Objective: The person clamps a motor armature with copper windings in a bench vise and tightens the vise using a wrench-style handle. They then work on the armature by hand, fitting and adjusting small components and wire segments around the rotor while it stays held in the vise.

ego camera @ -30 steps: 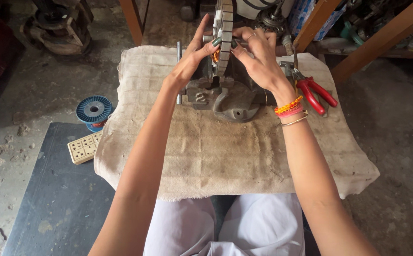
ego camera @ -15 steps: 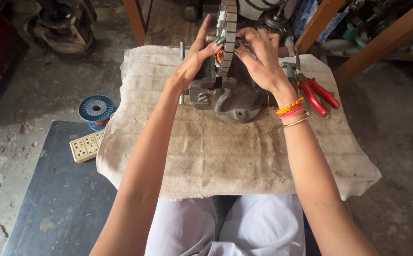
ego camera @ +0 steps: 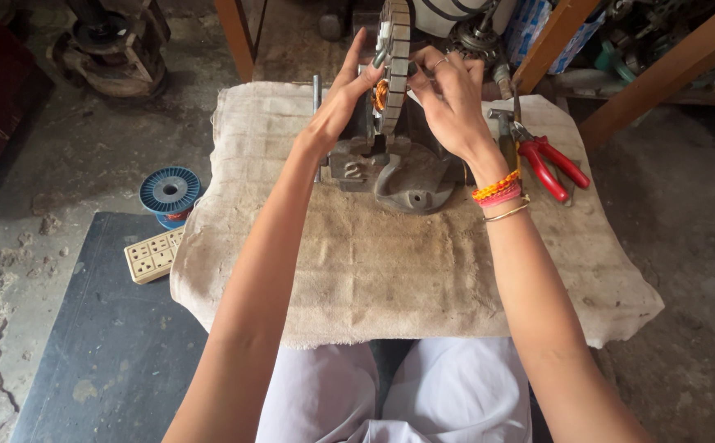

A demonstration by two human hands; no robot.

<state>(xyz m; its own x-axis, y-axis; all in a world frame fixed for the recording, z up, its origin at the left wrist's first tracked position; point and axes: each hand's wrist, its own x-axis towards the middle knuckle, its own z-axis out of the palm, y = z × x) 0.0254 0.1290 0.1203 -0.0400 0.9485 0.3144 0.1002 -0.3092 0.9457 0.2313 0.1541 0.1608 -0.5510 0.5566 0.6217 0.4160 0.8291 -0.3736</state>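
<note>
One upright ribbed metal stator ring with copper windings [ego camera: 393, 57], clamped in one grey iron vise [ego camera: 398, 168]. One pair of red-handled pliers [ego camera: 548, 162] at three o'clock. One blue wire spool [ego camera: 169, 191] and one cream socket strip [ego camera: 153, 255] at nine o'clock. Two hands: left hand [ego camera: 337, 107], right hand [ego camera: 449, 102].

- The vise [ego camera: 390, 168] is sitting on the cloth [ego camera: 407, 262], toward its far edge.
- The toothed ring [ego camera: 393, 61] is standing upright in the vise.
- The pliers [ego camera: 548, 164] are lying right of the vise.
- The wire spool [ego camera: 169, 191] and socket strip [ego camera: 152, 255] are lying left of the vise, off the cloth.
</note>
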